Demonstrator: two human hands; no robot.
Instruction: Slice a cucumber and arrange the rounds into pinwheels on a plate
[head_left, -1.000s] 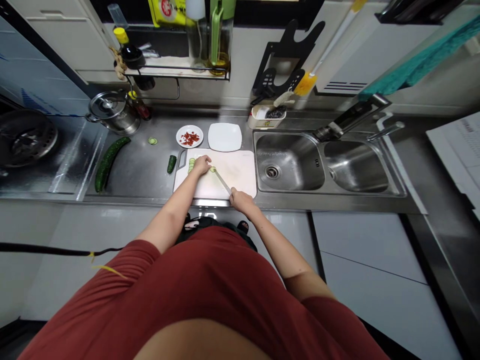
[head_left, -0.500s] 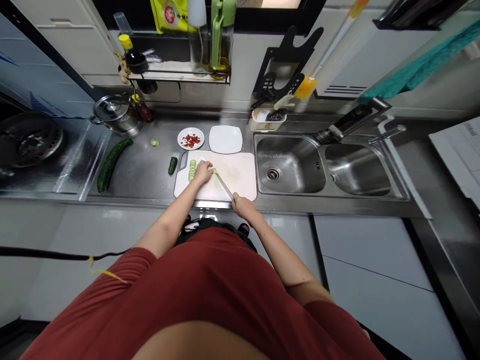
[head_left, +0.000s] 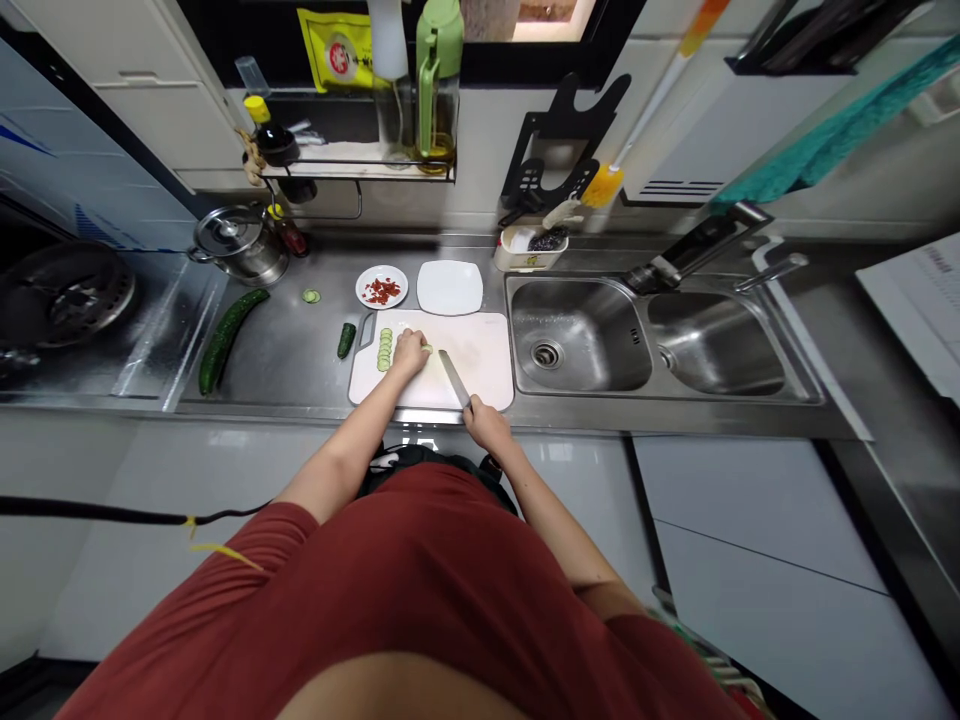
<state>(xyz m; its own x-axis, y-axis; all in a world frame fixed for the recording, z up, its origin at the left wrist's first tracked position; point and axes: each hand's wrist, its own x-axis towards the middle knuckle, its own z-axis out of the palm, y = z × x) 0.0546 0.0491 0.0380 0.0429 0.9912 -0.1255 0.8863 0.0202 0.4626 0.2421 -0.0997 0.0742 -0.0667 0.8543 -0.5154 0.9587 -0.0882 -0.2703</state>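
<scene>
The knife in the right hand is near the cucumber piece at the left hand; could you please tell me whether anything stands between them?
Nothing visible does: only bare cutting board shows between the knife and the cucumber piece at the left hand.

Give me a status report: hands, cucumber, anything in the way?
Right hand gripping knife. Left hand at small cucumber piece, grip partly hidden. In the way: left hand, between knife and cucumber slices on cutting board.
</scene>
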